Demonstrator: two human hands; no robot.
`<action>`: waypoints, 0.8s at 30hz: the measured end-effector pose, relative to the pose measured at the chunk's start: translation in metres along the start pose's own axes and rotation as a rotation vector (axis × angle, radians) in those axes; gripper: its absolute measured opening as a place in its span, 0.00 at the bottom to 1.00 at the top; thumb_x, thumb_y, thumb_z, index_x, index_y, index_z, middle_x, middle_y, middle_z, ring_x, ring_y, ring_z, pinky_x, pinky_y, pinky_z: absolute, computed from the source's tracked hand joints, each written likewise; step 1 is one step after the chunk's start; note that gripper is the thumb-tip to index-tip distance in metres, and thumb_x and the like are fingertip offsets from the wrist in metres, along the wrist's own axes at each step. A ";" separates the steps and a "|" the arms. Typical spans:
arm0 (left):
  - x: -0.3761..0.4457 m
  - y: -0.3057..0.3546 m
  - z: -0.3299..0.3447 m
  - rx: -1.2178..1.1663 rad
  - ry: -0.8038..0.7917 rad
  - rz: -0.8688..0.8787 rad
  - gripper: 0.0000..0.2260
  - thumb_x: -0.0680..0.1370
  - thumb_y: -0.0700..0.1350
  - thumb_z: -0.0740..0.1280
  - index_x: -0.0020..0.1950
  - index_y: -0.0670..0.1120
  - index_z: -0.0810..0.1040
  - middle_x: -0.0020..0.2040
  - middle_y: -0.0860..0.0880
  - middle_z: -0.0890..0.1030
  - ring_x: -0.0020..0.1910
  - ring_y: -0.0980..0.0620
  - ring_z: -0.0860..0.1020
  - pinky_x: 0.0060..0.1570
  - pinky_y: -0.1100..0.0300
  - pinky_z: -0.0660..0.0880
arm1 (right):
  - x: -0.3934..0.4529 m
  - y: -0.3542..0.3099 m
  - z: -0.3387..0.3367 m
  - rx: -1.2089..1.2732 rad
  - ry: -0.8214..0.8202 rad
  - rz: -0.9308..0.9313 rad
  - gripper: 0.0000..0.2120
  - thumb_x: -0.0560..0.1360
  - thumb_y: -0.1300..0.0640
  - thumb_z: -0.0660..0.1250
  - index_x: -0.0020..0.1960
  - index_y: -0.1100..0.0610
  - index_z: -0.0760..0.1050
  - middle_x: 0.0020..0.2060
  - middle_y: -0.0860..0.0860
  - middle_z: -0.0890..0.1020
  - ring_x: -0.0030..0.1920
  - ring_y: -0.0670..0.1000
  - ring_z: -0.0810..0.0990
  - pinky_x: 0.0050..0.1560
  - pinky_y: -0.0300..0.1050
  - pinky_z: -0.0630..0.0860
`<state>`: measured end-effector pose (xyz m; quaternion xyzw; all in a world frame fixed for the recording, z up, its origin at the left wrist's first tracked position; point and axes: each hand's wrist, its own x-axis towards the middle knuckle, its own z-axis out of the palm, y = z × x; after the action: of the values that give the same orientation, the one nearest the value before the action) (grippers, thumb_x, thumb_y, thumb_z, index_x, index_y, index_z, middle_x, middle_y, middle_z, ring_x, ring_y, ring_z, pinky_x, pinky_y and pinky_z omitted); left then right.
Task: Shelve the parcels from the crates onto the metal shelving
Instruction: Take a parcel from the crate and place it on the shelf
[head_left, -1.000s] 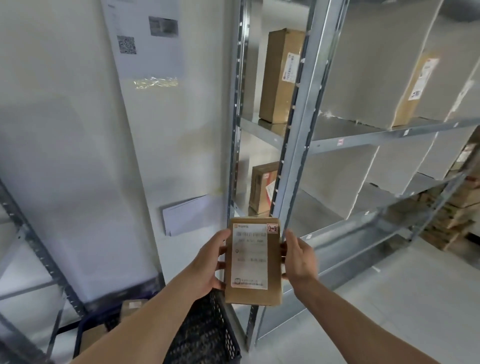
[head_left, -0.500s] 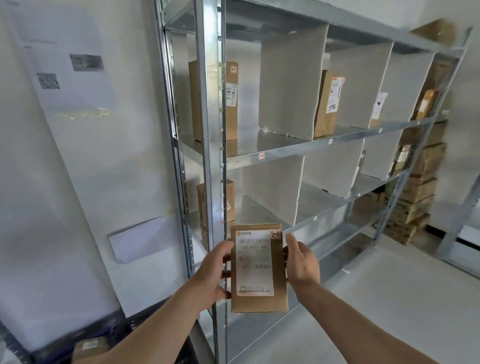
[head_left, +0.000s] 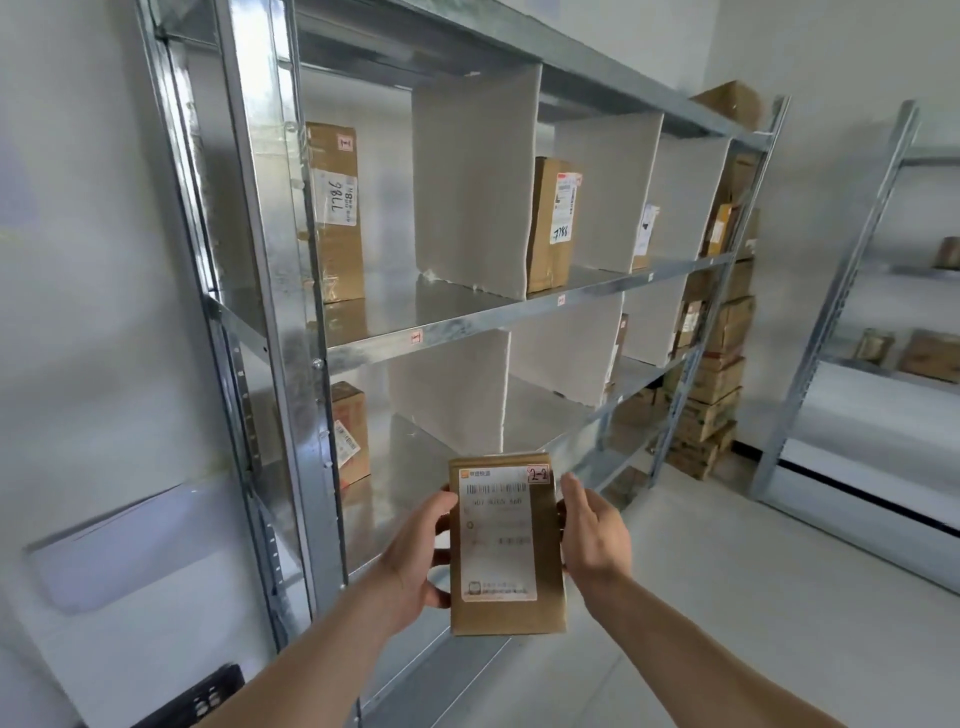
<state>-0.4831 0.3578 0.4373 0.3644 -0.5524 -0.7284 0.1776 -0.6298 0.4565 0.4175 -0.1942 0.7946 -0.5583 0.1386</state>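
Head view: parcel between both hands' fingers

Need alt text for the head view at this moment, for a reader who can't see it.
Two bare hands, left hand and right hand, hold a small brown parcel upright, label facing the camera, before metal shelving with white dividers and a few standing boxes.

Over the last second we turn our view rightward: the white wall with its posted sheet slides out on the left, and the metal shelving now fills the frame. A second rack enters at right. The black crate drops to the bottom edge, and the parcel sits right of centre.
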 end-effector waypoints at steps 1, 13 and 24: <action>0.007 0.004 0.007 -0.002 -0.020 -0.002 0.18 0.81 0.55 0.56 0.59 0.44 0.77 0.60 0.43 0.78 0.61 0.40 0.75 0.61 0.30 0.71 | 0.006 -0.002 -0.004 -0.013 0.028 0.003 0.30 0.71 0.30 0.52 0.41 0.54 0.77 0.37 0.51 0.79 0.44 0.57 0.81 0.51 0.60 0.80; 0.087 0.035 0.058 0.018 -0.213 0.011 0.19 0.82 0.55 0.55 0.59 0.45 0.79 0.57 0.44 0.78 0.59 0.42 0.75 0.59 0.31 0.73 | 0.076 -0.001 -0.038 0.043 0.225 0.055 0.30 0.70 0.28 0.52 0.42 0.51 0.79 0.40 0.52 0.83 0.44 0.56 0.82 0.52 0.63 0.81; 0.161 0.046 0.131 0.061 -0.185 -0.012 0.16 0.82 0.54 0.56 0.57 0.46 0.78 0.55 0.46 0.78 0.57 0.42 0.75 0.60 0.31 0.72 | 0.166 0.025 -0.076 0.053 0.215 0.086 0.31 0.71 0.28 0.52 0.43 0.52 0.79 0.42 0.53 0.83 0.46 0.56 0.82 0.54 0.63 0.81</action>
<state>-0.6928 0.3251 0.4427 0.3041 -0.5862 -0.7428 0.1103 -0.8143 0.4501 0.4192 -0.0953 0.7973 -0.5904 0.0817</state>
